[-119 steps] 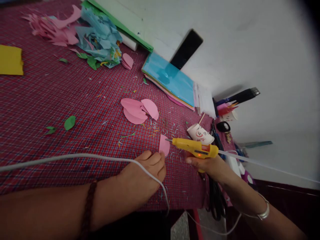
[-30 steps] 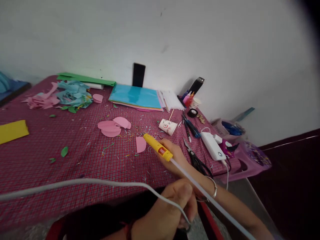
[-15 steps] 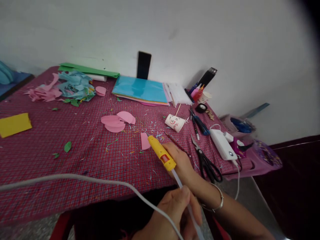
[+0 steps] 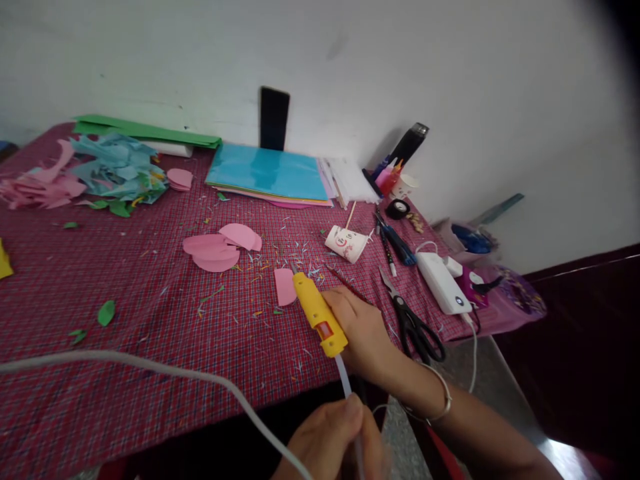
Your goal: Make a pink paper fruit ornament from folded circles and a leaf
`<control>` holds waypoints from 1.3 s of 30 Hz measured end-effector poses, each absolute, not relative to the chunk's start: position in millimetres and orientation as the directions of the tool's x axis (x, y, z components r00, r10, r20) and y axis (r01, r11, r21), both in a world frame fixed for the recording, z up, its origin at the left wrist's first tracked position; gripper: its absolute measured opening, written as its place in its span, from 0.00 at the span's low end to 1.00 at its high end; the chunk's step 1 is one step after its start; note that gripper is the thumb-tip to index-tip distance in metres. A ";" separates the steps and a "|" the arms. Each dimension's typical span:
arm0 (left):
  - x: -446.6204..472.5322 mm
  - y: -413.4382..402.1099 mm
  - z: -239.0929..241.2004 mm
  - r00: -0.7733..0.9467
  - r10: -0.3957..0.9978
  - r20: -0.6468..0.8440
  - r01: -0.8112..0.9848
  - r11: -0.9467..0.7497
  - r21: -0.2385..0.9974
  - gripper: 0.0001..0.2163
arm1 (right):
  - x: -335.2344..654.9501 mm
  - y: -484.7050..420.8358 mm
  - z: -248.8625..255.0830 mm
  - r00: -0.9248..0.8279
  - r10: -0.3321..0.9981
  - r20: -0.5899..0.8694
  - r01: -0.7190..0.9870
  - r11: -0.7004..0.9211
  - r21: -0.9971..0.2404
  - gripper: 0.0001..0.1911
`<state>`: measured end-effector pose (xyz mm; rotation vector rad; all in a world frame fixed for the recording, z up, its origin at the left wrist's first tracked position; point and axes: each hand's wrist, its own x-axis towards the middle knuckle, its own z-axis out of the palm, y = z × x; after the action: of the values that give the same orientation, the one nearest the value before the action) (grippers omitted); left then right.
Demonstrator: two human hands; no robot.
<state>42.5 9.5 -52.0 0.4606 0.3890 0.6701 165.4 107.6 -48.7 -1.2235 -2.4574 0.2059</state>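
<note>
My right hand grips a yellow glue gun, its nozzle pointing away over the table. From the gun's back end runs a whitish glue stick, and my left hand pinches it between thumb and fingers near the table's front edge. Under the nozzle lies a pink paper piece with one rounded corner. Farther left is a small pile of pink paper petals. A paper cup lies on its side beyond the gun, with a thin stick by it.
Black-handled scissors, a utility knife, black tape and a white power bank lie at the right. Blue sheets, a leaning phone and paper scraps are at the back. A white cable crosses the front.
The view has shifted, so the table's things appear farther left. My left hand sits slightly lower and farther from the gun along the glue stick. Both hands keep their grips.
</note>
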 end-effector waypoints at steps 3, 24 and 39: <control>46.1 8.1 -53.3 0.699 0.690 -0.185 -0.560 0.690 0.459 0.24 | 163.6 107.6 -49.5 -0.543 0.802 0.249 0.750 0.597 -0.285 0.12; 46.8 23.1 -52.6 0.664 0.723 -0.194 -0.568 0.655 0.498 0.23 | 163.5 115.0 -59.9 -0.512 0.835 0.200 0.736 0.547 -0.399 0.21; 71.6 22.5 -71.1 0.606 0.763 -0.225 -0.657 0.639 0.400 0.27 | 165.9 116.4 -62.1 -0.509 0.845 0.165 0.751 0.529 -0.395 0.17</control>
<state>71.6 22.5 -71.1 0.2903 0.3959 0.8341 165.9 116.4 -62.1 -1.3208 -2.4357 0.3916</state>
